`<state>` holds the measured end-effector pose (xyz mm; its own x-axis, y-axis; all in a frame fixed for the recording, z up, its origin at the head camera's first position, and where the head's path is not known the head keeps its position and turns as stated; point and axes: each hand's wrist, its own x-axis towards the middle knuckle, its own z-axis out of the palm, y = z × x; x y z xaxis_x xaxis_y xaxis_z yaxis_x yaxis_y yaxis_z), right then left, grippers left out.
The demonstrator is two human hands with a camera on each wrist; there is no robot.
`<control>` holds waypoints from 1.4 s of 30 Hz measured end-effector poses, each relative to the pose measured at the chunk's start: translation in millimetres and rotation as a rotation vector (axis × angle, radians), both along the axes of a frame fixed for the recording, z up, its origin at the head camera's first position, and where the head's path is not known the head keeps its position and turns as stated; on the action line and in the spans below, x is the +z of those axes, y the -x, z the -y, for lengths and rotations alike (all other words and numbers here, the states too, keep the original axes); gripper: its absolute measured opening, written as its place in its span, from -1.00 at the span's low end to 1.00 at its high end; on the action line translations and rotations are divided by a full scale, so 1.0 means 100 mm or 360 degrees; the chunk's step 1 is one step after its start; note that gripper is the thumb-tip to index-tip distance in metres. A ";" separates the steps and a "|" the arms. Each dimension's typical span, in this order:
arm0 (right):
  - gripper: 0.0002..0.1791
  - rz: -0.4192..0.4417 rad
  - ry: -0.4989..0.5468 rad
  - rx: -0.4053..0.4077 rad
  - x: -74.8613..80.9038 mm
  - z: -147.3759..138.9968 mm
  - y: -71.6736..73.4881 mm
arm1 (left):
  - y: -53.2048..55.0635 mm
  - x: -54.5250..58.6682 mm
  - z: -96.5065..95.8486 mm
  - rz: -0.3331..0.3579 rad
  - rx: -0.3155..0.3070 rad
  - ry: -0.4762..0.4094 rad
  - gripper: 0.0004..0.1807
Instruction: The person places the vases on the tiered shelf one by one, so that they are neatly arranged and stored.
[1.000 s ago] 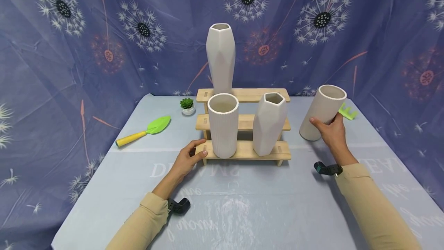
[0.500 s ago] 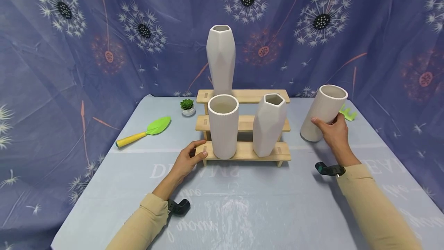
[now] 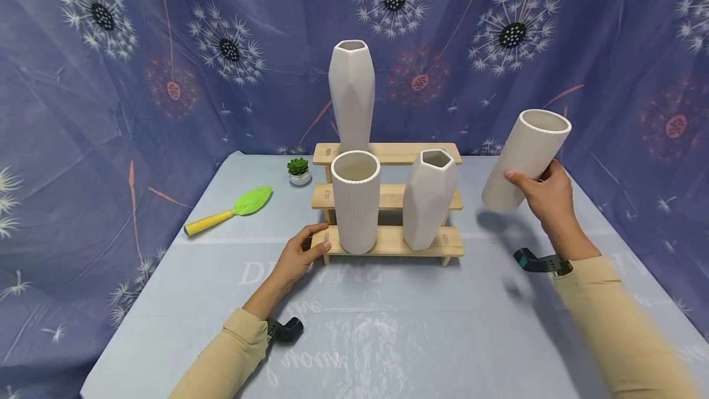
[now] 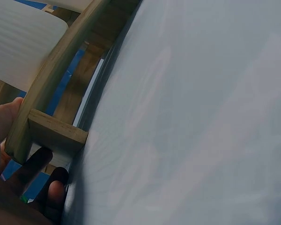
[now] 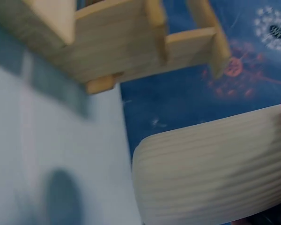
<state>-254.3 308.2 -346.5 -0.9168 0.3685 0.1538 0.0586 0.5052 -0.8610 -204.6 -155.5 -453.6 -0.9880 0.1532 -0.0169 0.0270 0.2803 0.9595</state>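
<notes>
My right hand (image 3: 548, 193) grips a white ribbed cylindrical vase (image 3: 523, 162), thumb on its near side. The vase hangs tilted above the table, its mouth leaning right; its ribbed side (image 5: 215, 168) fills much of the right wrist view. With the left hand (image 3: 299, 257) I hold the left end of the bottom step of a three-tier wooden stand (image 3: 391, 240). In the left wrist view the thumb lies over the board (image 4: 51, 65) and fingers reach beneath. On that step stand another ribbed vase (image 3: 357, 214) and a faceted white vase (image 3: 429, 202).
A tall faceted vase (image 3: 352, 91) stands on the top tier, at left. Left of the stand are a small potted succulent (image 3: 300, 171) and a green trowel (image 3: 252, 201) with a yellow handle. A blue dandelion-print cloth (image 3: 277, 29) hangs behind the table (image 3: 432, 319).
My right hand has lifted the ribbed vase off the table, up and slightly right. The green fork-like tool behind it is now hidden. The left hand stays on the stand.
</notes>
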 end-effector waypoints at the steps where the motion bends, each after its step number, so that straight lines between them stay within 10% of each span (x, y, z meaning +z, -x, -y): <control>1: -0.08 -0.0009 0.0005 0.0008 0.04 0.01 0.00 | 0.01 -0.03 0.00 0.0007 0.0006 -0.0004 -0.46; 11: -0.08 -0.0073 0.0022 0.0125 0.45 0.14 -0.06 | -0.14 0.26 -0.04 0.0002 -0.0015 0.0026 -0.48; 29: -0.09 -0.0117 0.0130 0.0309 0.97 0.49 0.01 | -0.13 0.26 -0.04 0.0003 -0.0003 0.0014 -0.48; 42: -0.10 -0.0115 0.0192 0.0488 1.05 0.78 0.26 | -0.13 0.25 -0.05 -0.0008 -0.0010 0.0003 -0.48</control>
